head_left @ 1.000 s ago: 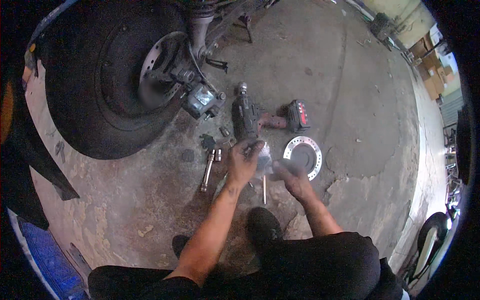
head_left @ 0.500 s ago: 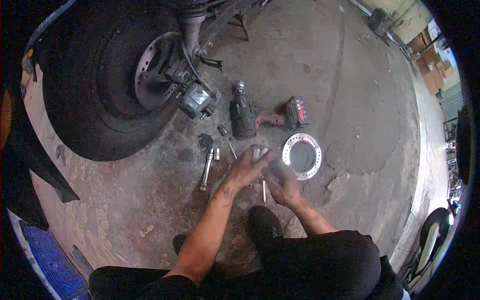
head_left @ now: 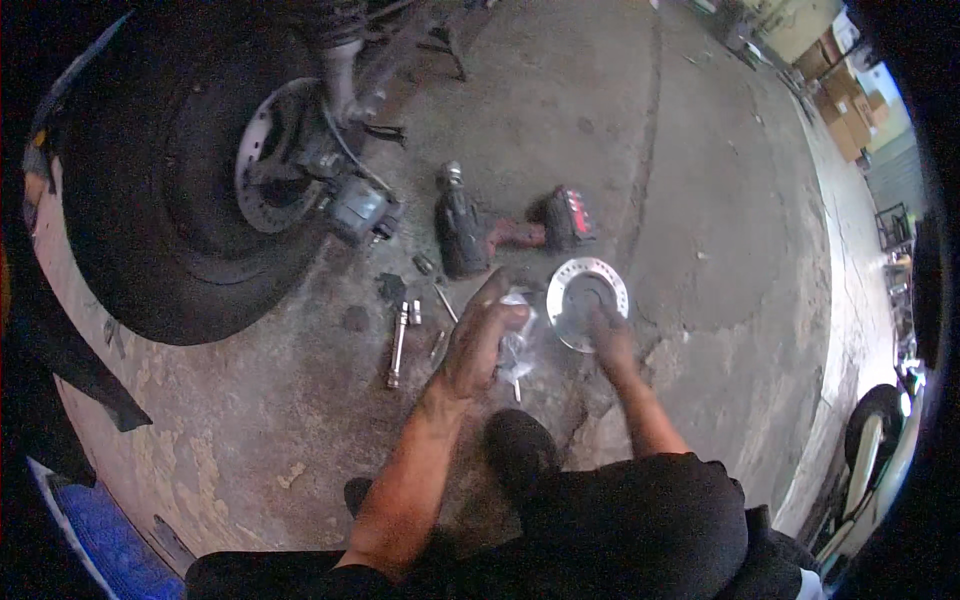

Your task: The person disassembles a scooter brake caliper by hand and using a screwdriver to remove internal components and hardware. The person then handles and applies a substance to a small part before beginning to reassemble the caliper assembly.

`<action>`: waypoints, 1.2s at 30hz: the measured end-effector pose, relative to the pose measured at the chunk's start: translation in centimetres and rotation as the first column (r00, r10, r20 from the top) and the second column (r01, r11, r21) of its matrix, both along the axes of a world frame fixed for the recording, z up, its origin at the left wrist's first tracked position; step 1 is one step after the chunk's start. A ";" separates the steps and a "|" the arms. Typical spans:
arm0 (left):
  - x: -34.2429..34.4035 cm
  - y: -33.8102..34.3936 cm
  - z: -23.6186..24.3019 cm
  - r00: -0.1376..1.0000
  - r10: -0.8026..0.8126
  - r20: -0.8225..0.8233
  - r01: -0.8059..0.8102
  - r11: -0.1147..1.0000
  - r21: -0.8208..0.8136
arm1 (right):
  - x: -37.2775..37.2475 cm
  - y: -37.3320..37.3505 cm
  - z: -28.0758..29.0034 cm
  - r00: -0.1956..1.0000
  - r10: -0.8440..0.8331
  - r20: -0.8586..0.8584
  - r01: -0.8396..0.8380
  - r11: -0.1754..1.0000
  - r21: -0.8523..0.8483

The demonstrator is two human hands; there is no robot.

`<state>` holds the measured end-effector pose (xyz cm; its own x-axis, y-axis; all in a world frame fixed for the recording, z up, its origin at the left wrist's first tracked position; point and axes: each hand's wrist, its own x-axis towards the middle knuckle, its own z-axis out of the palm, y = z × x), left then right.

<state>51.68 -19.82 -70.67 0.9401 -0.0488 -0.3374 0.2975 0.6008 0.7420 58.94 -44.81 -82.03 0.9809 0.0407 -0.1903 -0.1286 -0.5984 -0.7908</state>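
My left hand (head_left: 474,345) is closed round a crumpled clear plastic bag (head_left: 516,350); what the bag contains, if anything, I cannot make out. My right hand (head_left: 612,345), smeared by motion, is over the near right part of a silver drilled brake disc (head_left: 562,282) lying flat on the floor. Whether its fingers touch the disc or hold anything does not show. Just beyond my hands lies a cordless impact wrench (head_left: 462,238) with a socket on its nose and a red-and-black battery (head_left: 570,215).
At the far left stands a wheel (head_left: 125,250) with another drilled disc (head_left: 252,165) and a brake caliper (head_left: 358,210) beside it. A chrome socket wrench (head_left: 397,350) and small metal parts lie left of my left hand. My shoe (head_left: 520,445) is close below.
My hands were together and have moved apart. My right hand has gone right, to the disc. The plastic bag now shows in my left hand. The whole view has shifted slightly.
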 end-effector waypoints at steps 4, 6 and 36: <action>1.5 1.3 4.7 0.994 -0.005 0.111 0.023 0.987 -0.158 | -0.9 0.2 6.6 0.975 0.132 -0.181 -0.108 0.985 0.136; 1.4 1.0 3.4 0.986 0.158 0.047 -0.126 0.907 -0.402 | -1.5 2.6 9.9 0.959 0.174 -0.225 -0.150 0.982 0.118; 1.6 -2.5 -0.8 0.948 0.286 0.141 -0.319 0.833 0.452 | -3.6 8.0 13.2 0.946 0.209 -0.249 0.016 0.735 0.678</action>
<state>53.28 -22.33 -71.43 0.9028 0.3877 -0.1863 0.0989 0.2344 0.9671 55.34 -36.78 -68.86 0.8663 0.3581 -0.3484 -0.3881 0.0432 -0.9206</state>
